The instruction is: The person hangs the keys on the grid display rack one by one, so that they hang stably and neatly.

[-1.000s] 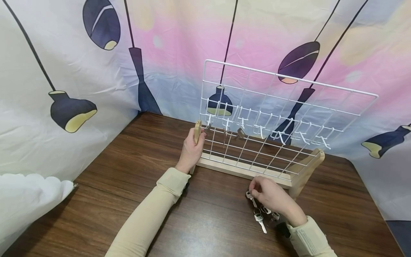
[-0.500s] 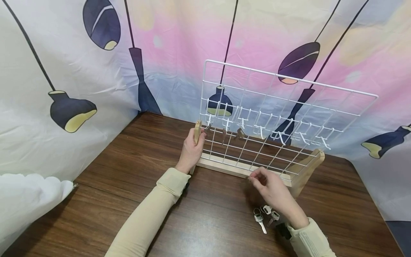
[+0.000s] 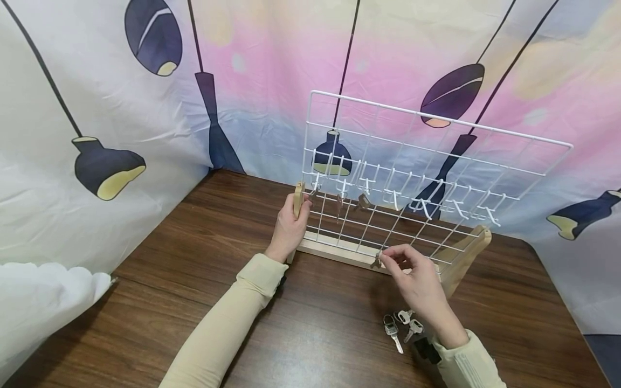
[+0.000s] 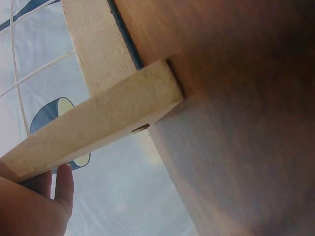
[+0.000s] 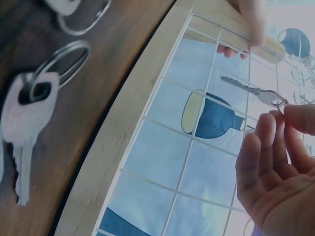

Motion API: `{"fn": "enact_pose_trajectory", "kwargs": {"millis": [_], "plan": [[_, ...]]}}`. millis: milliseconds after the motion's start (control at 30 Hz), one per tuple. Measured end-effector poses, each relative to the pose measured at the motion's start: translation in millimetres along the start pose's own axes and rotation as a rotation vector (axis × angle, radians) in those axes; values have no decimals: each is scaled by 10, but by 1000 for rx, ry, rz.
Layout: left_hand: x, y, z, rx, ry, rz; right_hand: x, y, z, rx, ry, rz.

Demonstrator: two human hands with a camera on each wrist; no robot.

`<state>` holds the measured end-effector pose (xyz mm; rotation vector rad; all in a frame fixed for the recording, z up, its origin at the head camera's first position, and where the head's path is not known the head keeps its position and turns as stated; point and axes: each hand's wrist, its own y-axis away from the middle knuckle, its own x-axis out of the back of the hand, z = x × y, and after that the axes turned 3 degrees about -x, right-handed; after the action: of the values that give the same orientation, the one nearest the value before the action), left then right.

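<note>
My left hand grips the upper end of the rack's left wooden side piece. The rack is a white wire grid on a wooden base, with a row of white hooks across it. My right hand pinches a key by its small ring between thumb and forefinger, in front of the grid's lower part. Below that hand, several keys with rings lie on the table; one of these keys shows large in the right wrist view. Keys hang on the leftmost hooks.
The dark wood table carries the rack, whose right wooden side piece stands beyond my right hand. A printed cloth hangs behind and at the sides. White scalloped fabric lies at the left edge.
My right hand has lifted a key from the group on the table and moved up to the grid's lower edge. The left hand has stayed on the side piece.
</note>
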<state>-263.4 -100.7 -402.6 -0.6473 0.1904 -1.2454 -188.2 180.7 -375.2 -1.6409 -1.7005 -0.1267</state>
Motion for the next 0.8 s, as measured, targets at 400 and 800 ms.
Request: {"fn": "enact_pose_trajectory", "kwargs": {"millis": [400,800], "plan": [[4,1,12,6,-3,-3,42,0,-347,11,-204,104],[12,9,20,5,-6,-4,81,-38,-553,52,-376,166]]}}
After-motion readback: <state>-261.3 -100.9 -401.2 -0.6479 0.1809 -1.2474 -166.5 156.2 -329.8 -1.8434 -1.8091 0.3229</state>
